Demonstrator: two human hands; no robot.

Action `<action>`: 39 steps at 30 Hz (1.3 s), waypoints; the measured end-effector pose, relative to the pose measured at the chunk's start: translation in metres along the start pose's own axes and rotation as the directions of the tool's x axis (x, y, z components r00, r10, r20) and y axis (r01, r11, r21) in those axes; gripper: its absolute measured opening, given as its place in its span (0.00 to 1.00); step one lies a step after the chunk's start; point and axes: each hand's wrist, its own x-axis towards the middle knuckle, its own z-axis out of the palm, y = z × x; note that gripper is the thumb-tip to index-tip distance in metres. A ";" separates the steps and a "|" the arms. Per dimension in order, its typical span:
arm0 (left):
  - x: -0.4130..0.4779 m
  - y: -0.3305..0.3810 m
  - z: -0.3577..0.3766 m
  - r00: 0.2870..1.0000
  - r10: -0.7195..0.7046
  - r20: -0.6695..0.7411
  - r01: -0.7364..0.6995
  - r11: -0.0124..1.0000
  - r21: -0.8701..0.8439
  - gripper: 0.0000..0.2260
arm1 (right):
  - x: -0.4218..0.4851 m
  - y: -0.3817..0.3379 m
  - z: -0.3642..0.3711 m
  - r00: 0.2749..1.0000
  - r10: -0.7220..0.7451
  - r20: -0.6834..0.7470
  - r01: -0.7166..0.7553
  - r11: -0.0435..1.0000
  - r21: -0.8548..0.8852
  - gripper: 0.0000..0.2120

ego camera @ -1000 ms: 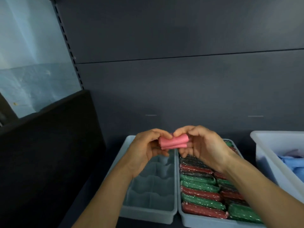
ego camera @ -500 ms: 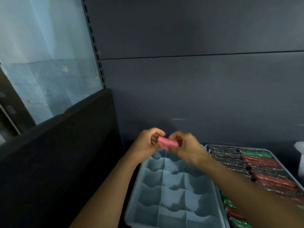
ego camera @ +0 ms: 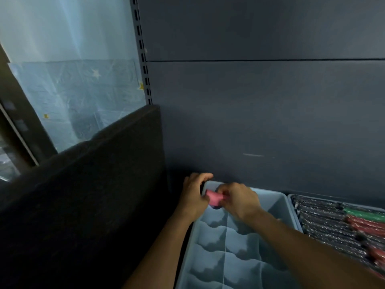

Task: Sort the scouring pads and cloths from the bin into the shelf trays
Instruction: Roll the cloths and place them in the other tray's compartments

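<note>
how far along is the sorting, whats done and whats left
Done: the right tray is packed with green, red and dark pads. In hand: the left hand and right hand hold a rolled pink cloth at the far left corner of the divided tray. Left: that tray's visible compartments look empty, and the bin is out of view, so the remainder cannot be judged.

Two forearms are showing in the head view, both bare all the way up to the wrists. The left forearm (ego camera: 158,253) is showing slim and smooth, narrowing toward the wrist. The right forearm (ego camera: 308,253) is looking broader and is lying in dim light, its lower edge blurring into shadow. The left hand (ego camera: 193,195) and the right hand (ego camera: 239,201) are showing bare backs and knuckles. The nails are blurring too much to make out.
</note>
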 end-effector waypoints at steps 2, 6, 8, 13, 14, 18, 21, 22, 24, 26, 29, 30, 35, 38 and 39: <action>-0.004 -0.003 0.002 0.995 -0.095 0.010 0.096 0.986 -0.139 0.29 | 0.006 -0.003 -0.002 0.998 0.040 0.044 -0.039 0.999 -0.025 0.12; -0.010 -0.003 0.003 0.977 -0.206 0.062 0.215 0.930 -0.297 0.24 | 0.015 -0.011 -0.003 0.990 0.102 0.102 -0.090 0.990 -0.112 0.13; -0.012 -0.003 0.003 0.980 -0.191 0.062 0.201 0.922 -0.332 0.22 | 0.017 -0.016 -0.006 0.983 0.116 0.143 -0.094 0.984 -0.149 0.14; -0.012 -0.003 0.002 0.978 -0.199 0.064 0.209 0.922 -0.326 0.21 | 0.014 -0.026 -0.017 0.952 0.118 0.282 -0.081 0.987 -0.139 0.13; -0.011 -0.003 0.001 0.978 -0.193 0.077 0.207 0.929 -0.305 0.21 | 0.012 -0.025 -0.018 0.944 0.120 0.308 -0.099 0.992 -0.084 0.14; -0.012 0.010 -0.003 0.973 -0.206 0.103 0.216 0.972 -0.089 0.23 | -0.011 -0.010 -0.030 0.974 0.033 0.226 -0.055 0.995 0.089 0.13; -0.019 0.039 -0.001 0.983 -0.184 0.014 0.182 0.980 0.084 0.22 | -0.047 0.013 -0.052 1.000 -0.003 0.024 -0.001 0.985 0.170 0.13; -0.024 0.053 0.004 0.990 -0.138 -0.018 0.139 0.987 0.080 0.22 | -0.062 0.023 -0.060 1.000 -0.009 -0.025 0.013 0.982 0.189 0.12; -0.037 0.086 0.023 0.999 -0.006 -0.043 0.009 0.997 0.082 0.20 | -0.096 0.050 -0.079 0.995 -0.025 -0.101 0.048 0.971 0.233 0.10; -0.051 0.125 0.051 0.993 0.116 0.007 -0.116 0.989 0.087 0.18 | -0.131 0.081 -0.098 0.985 -0.027 -0.171 0.070 0.964 0.255 0.09; -0.072 0.190 0.105 0.969 0.211 0.131 -0.206 0.977 -0.050 0.17 | -0.178 0.134 -0.130 0.940 0.002 -0.341 0.084 0.967 0.239 0.09; -0.078 0.211 0.122 0.957 0.241 0.160 -0.228 0.969 -0.097 0.17 | -0.192 0.152 -0.142 0.919 0.025 -0.393 0.075 0.968 0.238 0.08; -0.103 0.293 0.205 0.871 0.367 0.327 -0.317 0.927 -0.199 0.17 | -0.245 0.268 -0.194 0.861 0.258 -0.439 -0.155 0.954 0.256 0.07; -0.120 0.317 0.250 0.780 0.478 0.404 -0.485 0.870 -0.092 0.16 | -0.261 0.338 -0.209 0.880 0.367 -0.301 -0.332 0.929 0.164 0.07; -0.125 0.320 0.263 0.735 0.511 0.446 -0.553 0.832 -0.043 0.19 | -0.263 0.354 -0.210 0.893 0.361 -0.267 -0.342 0.932 0.117 0.09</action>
